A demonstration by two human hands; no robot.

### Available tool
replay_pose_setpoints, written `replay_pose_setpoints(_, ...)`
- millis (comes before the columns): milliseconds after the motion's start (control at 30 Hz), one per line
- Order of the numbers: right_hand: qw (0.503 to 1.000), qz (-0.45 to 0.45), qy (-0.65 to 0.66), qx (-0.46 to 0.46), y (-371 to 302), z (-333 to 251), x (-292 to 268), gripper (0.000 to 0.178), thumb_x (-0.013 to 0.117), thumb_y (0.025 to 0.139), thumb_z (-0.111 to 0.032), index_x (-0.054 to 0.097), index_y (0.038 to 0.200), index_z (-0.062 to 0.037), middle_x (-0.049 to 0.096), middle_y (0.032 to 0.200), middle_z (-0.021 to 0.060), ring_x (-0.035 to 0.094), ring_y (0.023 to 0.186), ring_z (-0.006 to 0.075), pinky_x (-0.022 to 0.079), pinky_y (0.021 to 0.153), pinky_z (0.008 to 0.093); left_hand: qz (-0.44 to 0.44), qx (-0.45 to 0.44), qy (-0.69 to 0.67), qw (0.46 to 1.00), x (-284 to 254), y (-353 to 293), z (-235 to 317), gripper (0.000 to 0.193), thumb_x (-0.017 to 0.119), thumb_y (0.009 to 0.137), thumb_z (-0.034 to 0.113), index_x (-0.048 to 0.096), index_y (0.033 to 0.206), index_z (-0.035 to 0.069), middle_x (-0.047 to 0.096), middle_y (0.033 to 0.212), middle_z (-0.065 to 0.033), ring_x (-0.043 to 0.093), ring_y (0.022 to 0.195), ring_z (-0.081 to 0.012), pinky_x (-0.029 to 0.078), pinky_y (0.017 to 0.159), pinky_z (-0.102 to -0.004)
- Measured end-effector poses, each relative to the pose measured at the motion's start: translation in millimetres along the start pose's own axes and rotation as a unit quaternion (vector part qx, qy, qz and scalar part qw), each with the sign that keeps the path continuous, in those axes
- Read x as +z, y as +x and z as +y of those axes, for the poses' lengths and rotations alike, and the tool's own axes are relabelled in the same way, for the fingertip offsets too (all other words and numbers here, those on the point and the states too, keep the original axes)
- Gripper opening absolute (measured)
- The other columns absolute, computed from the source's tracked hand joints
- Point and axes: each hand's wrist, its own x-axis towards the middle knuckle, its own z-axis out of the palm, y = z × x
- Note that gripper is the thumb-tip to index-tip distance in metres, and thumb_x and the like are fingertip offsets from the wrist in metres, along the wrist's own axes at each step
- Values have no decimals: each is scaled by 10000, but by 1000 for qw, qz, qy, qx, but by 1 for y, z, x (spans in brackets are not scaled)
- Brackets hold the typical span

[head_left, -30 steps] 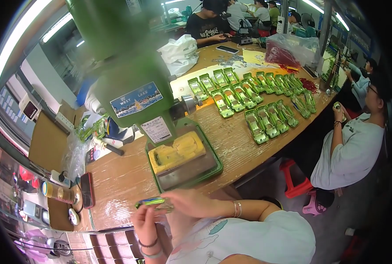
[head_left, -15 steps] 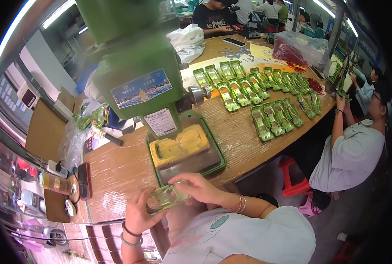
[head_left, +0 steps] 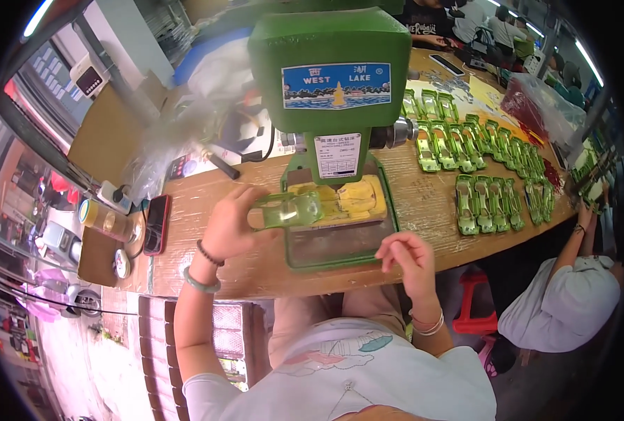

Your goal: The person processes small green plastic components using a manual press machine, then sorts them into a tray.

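My left hand (head_left: 233,223) is closed on the edge of a clear green toy car body shell (head_left: 291,211). The shell is held at the left end of a yellow block (head_left: 362,199) with a hollow shape in its top; whether the two touch, I cannot tell. That block rests on the green-rimmed base (head_left: 341,264) of a bench drill press (head_left: 326,52), under its green head. My right hand (head_left: 409,261) is by the base's near right corner, fingers loosely bent and apart, with nothing visible in them. The drill bit is hidden behind the head.
Rows of similar green car shells (head_left: 486,205) lie on the right of the wooden table (head_left: 207,263). A red-edged phone (head_left: 158,224), a jar (head_left: 105,221) and a black-handled tool (head_left: 224,167) are at left. A co-worker (head_left: 564,302) sits at right near a red stool (head_left: 475,305).
Both hands held the shell near the table's front edge before. Now my left hand alone has it at the yellow block, and my right hand has let go and moved right. The view has shifted.
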Motion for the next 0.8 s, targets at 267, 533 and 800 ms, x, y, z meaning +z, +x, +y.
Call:
replay_pose_setpoints(267, 900, 85, -400, -149, 63, -26, -7, 130, 604, 859, -124, 611, 920, -9, 590, 752, 89, 568, 642, 175, 459, 571, 260, -43, 64, -29, 997, 37, 47, 2, 546, 768, 623, 291, 573, 1039, -3, 605, 976, -169, 590, 889, -358, 481, 774, -409)
replay_pose_setpoints(533, 762, 10, -628, -156, 103, -20, 5, 186, 646, 799, -152, 552, 767, 6, 570, 727, 152, 569, 669, 331, 440, 586, 417, -41, 69, -122, 989, 67, 48, 0, 658, 761, 666, 351, 522, 1139, -39, 551, 1092, -231, 521, 1032, -379, 441, 879, -411)
replay_pose_setpoints(800, 784, -15, -599, -159, 111, -23, -2, 161, 643, 786, -117, 544, 762, 8, 556, 699, 146, 555, 636, 322, 429, 570, 404, -29, 112, -70, 991, 73, 40, -9, 726, 758, 673, 372, 482, 1195, -51, 518, 1166, -224, 477, 1116, -375, 393, 957, -414)
